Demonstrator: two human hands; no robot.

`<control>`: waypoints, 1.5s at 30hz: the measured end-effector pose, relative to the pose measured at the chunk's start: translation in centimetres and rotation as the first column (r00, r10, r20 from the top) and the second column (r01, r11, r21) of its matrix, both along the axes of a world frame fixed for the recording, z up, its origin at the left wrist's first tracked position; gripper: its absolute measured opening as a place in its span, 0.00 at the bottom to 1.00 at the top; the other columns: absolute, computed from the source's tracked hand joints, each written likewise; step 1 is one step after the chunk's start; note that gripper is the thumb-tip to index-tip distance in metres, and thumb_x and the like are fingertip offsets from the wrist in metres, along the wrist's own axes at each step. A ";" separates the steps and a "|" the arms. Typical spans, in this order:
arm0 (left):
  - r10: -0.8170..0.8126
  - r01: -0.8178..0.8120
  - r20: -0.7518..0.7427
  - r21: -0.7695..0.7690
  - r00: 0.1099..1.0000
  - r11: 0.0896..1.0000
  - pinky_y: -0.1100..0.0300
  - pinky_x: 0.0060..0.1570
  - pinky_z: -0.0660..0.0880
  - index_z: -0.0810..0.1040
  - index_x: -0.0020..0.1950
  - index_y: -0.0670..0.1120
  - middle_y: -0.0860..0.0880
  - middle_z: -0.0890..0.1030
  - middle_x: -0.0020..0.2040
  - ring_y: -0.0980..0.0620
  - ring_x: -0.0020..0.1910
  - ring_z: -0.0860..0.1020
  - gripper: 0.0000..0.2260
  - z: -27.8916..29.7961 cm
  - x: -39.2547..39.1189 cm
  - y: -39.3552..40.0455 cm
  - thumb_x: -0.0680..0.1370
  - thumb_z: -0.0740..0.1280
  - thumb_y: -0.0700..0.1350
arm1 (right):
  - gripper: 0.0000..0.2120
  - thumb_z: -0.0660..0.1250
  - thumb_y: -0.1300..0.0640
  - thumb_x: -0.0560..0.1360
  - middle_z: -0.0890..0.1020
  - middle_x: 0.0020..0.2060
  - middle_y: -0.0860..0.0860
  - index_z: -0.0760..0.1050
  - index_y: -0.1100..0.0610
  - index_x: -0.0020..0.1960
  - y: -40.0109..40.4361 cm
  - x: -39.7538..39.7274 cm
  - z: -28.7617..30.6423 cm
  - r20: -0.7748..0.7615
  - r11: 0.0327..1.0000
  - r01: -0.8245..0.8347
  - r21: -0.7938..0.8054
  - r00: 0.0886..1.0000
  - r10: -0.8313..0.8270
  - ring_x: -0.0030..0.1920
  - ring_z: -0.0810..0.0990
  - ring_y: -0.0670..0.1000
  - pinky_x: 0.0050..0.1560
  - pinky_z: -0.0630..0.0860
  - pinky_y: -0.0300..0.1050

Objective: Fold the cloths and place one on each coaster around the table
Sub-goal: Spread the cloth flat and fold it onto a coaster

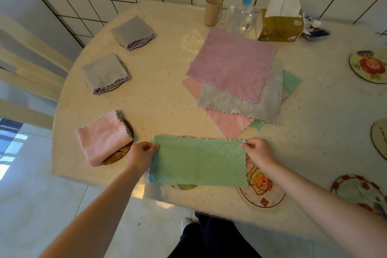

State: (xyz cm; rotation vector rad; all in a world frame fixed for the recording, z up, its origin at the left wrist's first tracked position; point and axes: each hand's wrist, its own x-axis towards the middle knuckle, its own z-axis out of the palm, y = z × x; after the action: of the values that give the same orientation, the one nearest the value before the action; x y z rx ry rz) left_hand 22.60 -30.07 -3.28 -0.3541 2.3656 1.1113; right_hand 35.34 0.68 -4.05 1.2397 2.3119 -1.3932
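Green quilted cloth (198, 161), folded once into a long strip, lies near the front edge of the table (159, 98) with a hand at each short end. The left hand (140, 156) pinches the strip's upper left corner between thumb and curled fingers; the right hand (258, 153) pinches the upper right corner the same way. Under the strip, a coaster (185, 186) peeks out at its lower edge, and just below the right hand a cartoon coaster (261, 190) lies partly covered by the cloth's right end.

Just left of the left hand, a folded pink cloth (102, 138) sits on a dark coaster (119, 157). Farther out on that side, two folded grey cloths (104, 73) (133, 31) each rest on a coaster of their own.

Beyond both hands, toward the table's middle, a pile of unfolded cloths (232, 65) is stacked loosely: purple on top, then grey, pink and green beneath. Right of the right hand, three bare coasters (368, 67) (380, 138) (360, 190) lie along the table's edge. At the far side, well away from the hands, stand a brown cup (213, 11), a pump bottle (244, 12) and a tissue box (280, 24).
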 end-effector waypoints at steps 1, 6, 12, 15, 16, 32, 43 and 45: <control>-0.004 0.004 -0.004 -0.007 1.000 1.000 0.55 0.37 0.71 0.80 0.37 0.41 0.47 0.76 0.32 0.48 0.33 0.72 0.12 -0.1 -0.1 0.0 0.76 0.69 0.49 | 0.09 0.68 0.58 0.74 0.83 0.37 0.60 0.79 0.63 0.41 0.0 -0.1 0.0 0.008 1.000 0.000 0.018 1.000 0.000 0.39 0.83 0.61 0.40 0.81 0.58; -0.018 0.017 -0.030 -0.039 0.999 0.999 0.53 0.38 0.74 0.80 0.38 0.44 0.46 0.78 0.35 0.47 0.34 0.74 0.12 -0.5 -0.3 0.1 0.76 0.69 0.51 | 0.11 0.69 0.55 0.73 0.82 0.35 0.62 0.78 0.64 0.39 0.2 -0.2 -1.1 0.023 0.997 -0.001 0.077 1.000 0.000 0.39 0.82 0.63 0.42 0.80 0.61; -0.043 0.039 -0.054 -0.067 0.998 0.997 0.57 0.35 0.72 0.80 0.41 0.44 0.47 0.79 0.37 0.48 0.35 0.75 0.11 -0.5 -0.3 0.5 0.76 0.68 0.51 | 0.14 0.69 0.54 0.73 0.82 0.36 0.65 0.78 0.67 0.40 -0.1 -0.9 -1.2 0.027 0.987 -0.006 0.159 1.000 0.002 0.39 0.81 0.65 0.42 0.80 0.60; -0.052 0.036 -0.119 -0.139 0.992 0.990 0.51 0.41 0.77 0.78 0.46 0.46 0.48 0.79 0.41 0.46 0.42 0.77 0.09 0.0 0.1 0.5 0.76 0.68 0.51 | 0.09 0.69 0.56 0.74 0.83 0.39 0.57 0.79 0.63 0.44 0.0 -0.8 0.1 0.000 0.978 0.017 0.206 1.000 -0.018 0.40 0.82 0.58 0.45 0.79 0.54; -0.110 0.064 -0.203 -0.222 0.973 0.973 0.50 0.44 0.77 0.78 0.50 0.46 0.49 0.79 0.45 0.46 0.45 0.77 0.09 0.3 0.6 0.3 0.76 0.68 0.51 | 0.07 0.69 0.57 0.74 0.82 0.40 0.55 0.78 0.62 0.46 -0.1 -0.5 0.6 -0.025 0.971 0.024 0.236 0.999 -0.019 0.41 0.81 0.55 0.45 0.78 0.49; -0.962 0.686 -0.175 -0.675 0.211 0.273 0.48 0.70 0.51 0.55 0.77 0.52 0.53 0.56 0.78 0.48 0.76 0.53 0.26 -3.0 12.7 -3.4 0.80 0.52 0.59 | 0.38 0.62 0.77 0.64 0.65 0.72 0.52 0.64 0.58 0.72 -7.0 9.8 1.0 0.222 0.173 -0.760 0.626 0.387 0.895 0.73 0.62 0.54 0.69 0.57 0.45; -0.848 0.655 -0.162 -0.568 0.504 0.498 0.53 0.74 0.45 0.47 0.78 0.58 0.60 0.48 0.77 0.57 0.77 0.46 0.26 -2.3 12.3 -7.5 0.79 0.43 0.60 | 0.30 0.74 0.72 0.55 0.78 0.57 0.57 0.75 0.60 0.56 -6.2 8.8 1.6 0.378 0.072 -0.769 0.635 0.391 0.839 0.58 0.77 0.58 0.54 0.77 0.51; -0.822 0.629 -0.166 -0.567 0.546 0.532 0.52 0.74 0.47 0.51 0.77 0.58 0.61 0.50 0.77 0.56 0.77 0.47 0.26 -2.2 12.2 -7.1 0.79 0.42 0.60 | 0.35 0.75 0.73 0.51 0.76 0.57 0.57 0.73 0.60 0.56 -6.3 8.3 1.4 0.416 0.065 -0.794 0.605 0.385 0.824 0.58 0.75 0.59 0.53 0.76 0.52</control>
State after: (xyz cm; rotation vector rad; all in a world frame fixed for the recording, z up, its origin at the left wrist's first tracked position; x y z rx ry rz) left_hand 34.82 -37.19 -5.48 0.8235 2.6639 0.1986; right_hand 43.61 -5.65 -2.61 -0.2922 2.8450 0.0252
